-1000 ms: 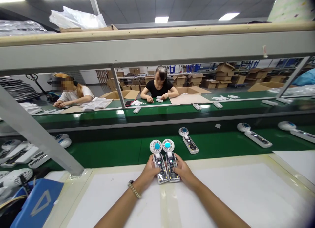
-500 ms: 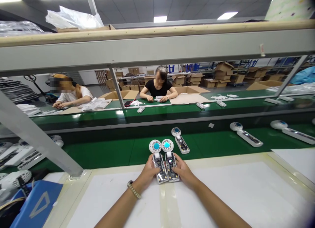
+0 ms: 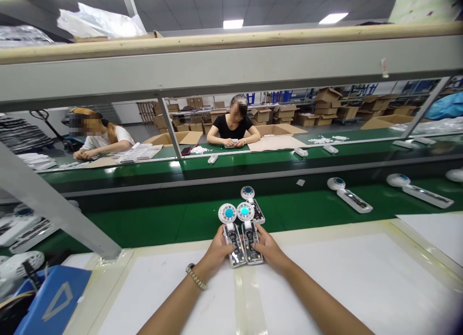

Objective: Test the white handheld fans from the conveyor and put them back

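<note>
Green belt (image 3: 191, 219), perhaps cartons (image 3: 326, 106) beyond; left hand (image 3: 217, 250), right hand (image 3: 270, 249) each tight around 1 device (image 3: 233, 236).

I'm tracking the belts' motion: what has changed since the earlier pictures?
The loose device on the near belt slid left, now partly hidden behind the held device in the right grip. Devices farther right did too. White casings on the far belt shifted right. Nothing was grasped or released; the left grip still holds its own device too.

A grey ceiling (image 3: 202, 5) (lights (image 3: 233, 24) glowing) spans stacked cardboard boxes (image 3: 324, 108).
</note>
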`<state>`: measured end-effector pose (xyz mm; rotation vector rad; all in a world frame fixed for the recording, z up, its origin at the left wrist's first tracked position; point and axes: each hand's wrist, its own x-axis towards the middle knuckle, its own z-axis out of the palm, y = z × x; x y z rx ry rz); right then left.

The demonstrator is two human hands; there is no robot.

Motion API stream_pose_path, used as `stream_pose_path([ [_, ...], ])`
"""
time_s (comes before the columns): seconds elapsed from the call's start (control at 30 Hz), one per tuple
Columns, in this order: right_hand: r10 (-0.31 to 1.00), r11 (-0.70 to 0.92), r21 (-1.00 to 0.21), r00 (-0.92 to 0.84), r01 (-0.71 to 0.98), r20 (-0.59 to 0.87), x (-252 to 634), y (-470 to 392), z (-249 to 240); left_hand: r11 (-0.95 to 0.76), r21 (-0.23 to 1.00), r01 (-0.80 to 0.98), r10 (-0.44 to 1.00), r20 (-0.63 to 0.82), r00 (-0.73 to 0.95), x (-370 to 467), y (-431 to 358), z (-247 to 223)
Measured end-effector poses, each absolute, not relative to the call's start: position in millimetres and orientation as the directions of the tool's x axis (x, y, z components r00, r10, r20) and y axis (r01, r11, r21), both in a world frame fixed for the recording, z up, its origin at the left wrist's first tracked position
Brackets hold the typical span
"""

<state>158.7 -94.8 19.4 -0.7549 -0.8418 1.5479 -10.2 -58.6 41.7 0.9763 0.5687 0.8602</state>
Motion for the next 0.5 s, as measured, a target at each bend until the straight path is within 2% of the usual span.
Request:
stream_pose_path([
  [0.1, 0.986, -0.15, -0.784, -0.154, -0.602, -0.07, 161, -95, 23, 0.303, 0.879, -0.367, 0.827, -0.052, 0.559, -9, -58, 39],
  [0.2, 0.972, -0.219, -0.736, -0.21, -0.64, -0.107, 165, -94, 26, 0.361, 0.866, -0.345, 0.835, -0.135, 0.534, -8, -57, 35],
  [0.37, 0.927, -0.333, -0.722, -0.351, -0.607, -0.133, 178, -90, 31, 0.431, 0.878, -0.21, 0.829, -0.294, 0.475, -9, -54, 32],
  [0.5, 0.935, -0.327, -0.73, -0.316, -0.6, -0.159, 191, -79, 32, 0.449, 0.864, -0.228, 0.835, -0.315, 0.452, -11, -51, 36],
])
